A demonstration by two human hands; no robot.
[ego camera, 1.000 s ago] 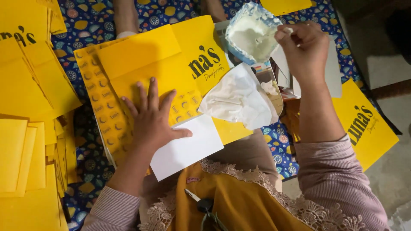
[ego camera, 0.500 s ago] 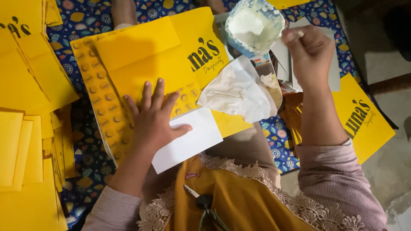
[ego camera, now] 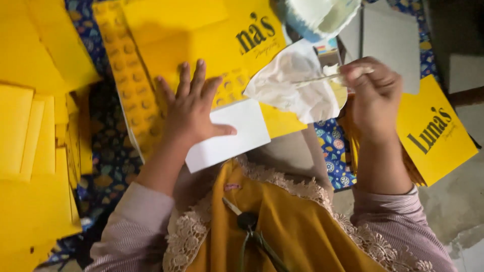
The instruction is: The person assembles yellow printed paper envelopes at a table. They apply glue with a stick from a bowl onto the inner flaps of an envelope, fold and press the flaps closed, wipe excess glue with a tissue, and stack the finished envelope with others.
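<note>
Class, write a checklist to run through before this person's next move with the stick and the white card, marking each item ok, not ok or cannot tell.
1. Left hand flat on the white card: ok.
2. Right hand has a grip on the thin stick: ok.
3. Paste on the stick's tip: cannot tell.
4. Paste tub within reach: ok.
5. White crumpled cloth off the card: ok.

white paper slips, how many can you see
1: the white paper slip lies on the yellow sheet, pinned under the left hand. More may be hidden beneath the crumpled tissue.
</note>
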